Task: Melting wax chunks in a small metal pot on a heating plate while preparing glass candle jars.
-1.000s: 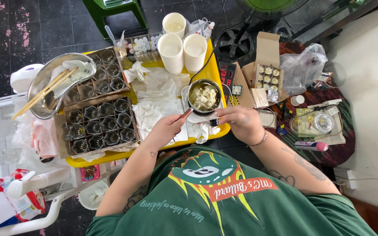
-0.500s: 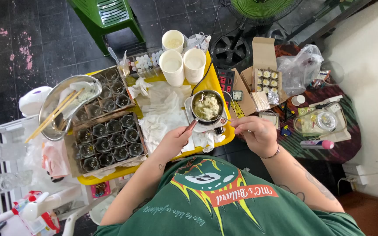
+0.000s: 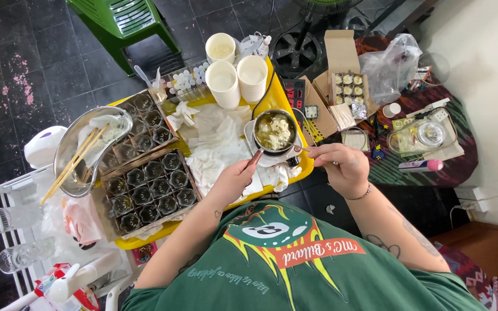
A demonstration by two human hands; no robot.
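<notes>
A person in a green printed shirt leans over a yellow table (image 3: pixel 272 98). On it sits one small metal pot (image 3: pixel 274 132), round, with a dark handle sticking out toward the person. The pot rests on a pale flat base just right of the middle of the table and holds pale, lumpy chunks in a yellowish liquid.

The left hand (image 3: pixel 233 181) has its grip clamped around the handle of the pot. The right hand (image 3: pixel 341 167) hovers just to the right of the pot, fingers pinched together around something thin that points at the rim; what it is I cannot tell.

Behind the pot stand three tall white cups (image 3: pixel 223 83), two side by side and one farther back. Left of the pot lie crumpled white paper towels (image 3: pixel 217 147). Further left are two cardboard trays (image 3: pixel 145 187) packed with small dark glass jars; the nearer tray shows about a dozen in three rows, while the farther one is too crowded to count. One metal bowl (image 3: pixel 87 147) at the left edge carries a pair of wooden chopsticks (image 3: pixel 73 167).

To the right, off the table, one open cardboard box (image 3: pixel 347 86) holds small round pieces in rows. One green plastic chair (image 3: pixel 125 23) stands on the dark tiled floor.
</notes>
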